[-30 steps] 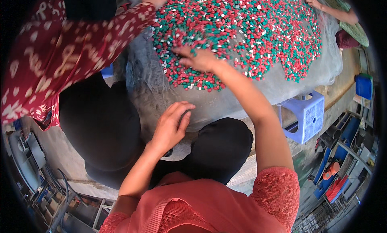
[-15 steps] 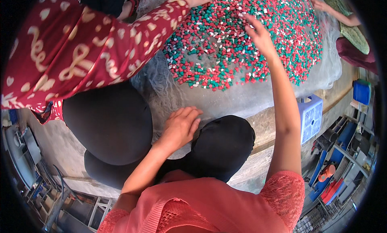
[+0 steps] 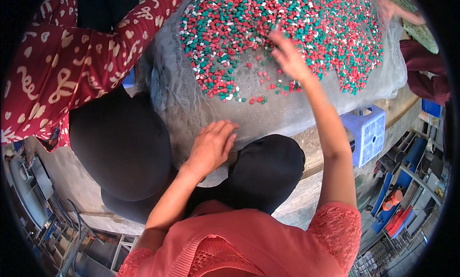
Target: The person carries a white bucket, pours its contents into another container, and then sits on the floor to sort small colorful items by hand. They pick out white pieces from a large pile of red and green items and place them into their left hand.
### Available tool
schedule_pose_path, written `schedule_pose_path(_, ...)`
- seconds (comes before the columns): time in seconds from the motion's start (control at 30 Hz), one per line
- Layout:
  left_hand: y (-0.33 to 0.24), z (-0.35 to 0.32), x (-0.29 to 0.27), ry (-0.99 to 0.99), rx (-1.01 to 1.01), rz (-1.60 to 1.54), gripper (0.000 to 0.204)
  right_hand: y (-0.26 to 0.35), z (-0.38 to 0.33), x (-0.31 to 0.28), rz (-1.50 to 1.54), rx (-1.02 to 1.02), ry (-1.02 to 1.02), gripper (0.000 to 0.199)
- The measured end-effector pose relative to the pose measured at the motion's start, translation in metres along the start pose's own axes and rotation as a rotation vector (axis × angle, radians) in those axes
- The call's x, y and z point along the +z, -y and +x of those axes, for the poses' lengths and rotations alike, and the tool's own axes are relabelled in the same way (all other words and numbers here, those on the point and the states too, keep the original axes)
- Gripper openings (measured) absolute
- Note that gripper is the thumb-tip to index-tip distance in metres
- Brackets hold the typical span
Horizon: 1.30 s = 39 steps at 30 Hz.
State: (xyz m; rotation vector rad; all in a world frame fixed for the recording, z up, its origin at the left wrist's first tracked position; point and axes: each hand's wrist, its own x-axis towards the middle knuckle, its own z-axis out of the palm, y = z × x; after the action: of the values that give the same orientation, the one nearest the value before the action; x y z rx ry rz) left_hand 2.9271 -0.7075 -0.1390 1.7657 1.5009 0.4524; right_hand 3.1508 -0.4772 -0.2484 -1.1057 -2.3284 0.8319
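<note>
Many small red, green and white pieces (image 3: 239, 23) lie spread over a pale translucent netting sheet (image 3: 249, 115). I cannot make out exactly what the pieces are. My right hand (image 3: 291, 59) reaches over them with its fingers stretched and apart, slightly blurred. A white piece lies by its fingertips; the view does not show it gripped. At the sheet's near edge my left hand (image 3: 211, 145) rests palm down beside my black-clad knee (image 3: 268, 171), its fingers loosely extended and nothing seen in it.
On the left sits a person in a red patterned sleeve (image 3: 91, 71) and dark trousers. Another person's hand (image 3: 389, 10) is at the far right edge of the pieces. A light blue plastic stool (image 3: 369, 138) stands right of my forearm, with shelves of blue and red items beyond.
My right hand has swept left and nearer, and a bare patch has widened among the near pieces. The left person's arm has drawn back leftward. My left hand is nearly unmoved.
</note>
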Motion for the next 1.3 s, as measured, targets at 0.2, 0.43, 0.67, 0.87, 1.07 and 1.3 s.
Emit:
schedule_pose_path(0.2,0.001,-0.008,-0.003,-0.017,-0.039,0.002,0.021,-0.014,-0.003,-0.062,-0.011,0.327,-0.503,0.043)
schedule_pose_path(0.43,0.004,-0.004,0.000,0.030,-0.045,-0.047,0.021,-0.019,-0.102,-0.037,-0.117,0.870,-0.278,0.083)
schedule_pose_path(0.67,-0.003,0.003,0.006,0.048,0.014,0.002,0.020,-0.038,-0.008,-0.010,-0.121,0.916,-0.418,0.106)
schedule_pose_path(0.87,-0.002,0.002,0.009,0.040,-0.034,0.014,0.020,-0.012,0.062,0.005,-0.165,0.635,-0.307,0.090)
schedule_pose_path(1.07,0.002,0.005,0.005,0.004,-0.057,-0.020,0.020,-0.018,0.019,-0.041,0.073,0.462,-0.888,0.033)
schedule_pose_path(1.3,0.003,0.006,0.003,-0.090,-0.066,-0.060,0.018,-0.150,-0.121,-0.097,-0.280,0.822,-1.558,0.030)
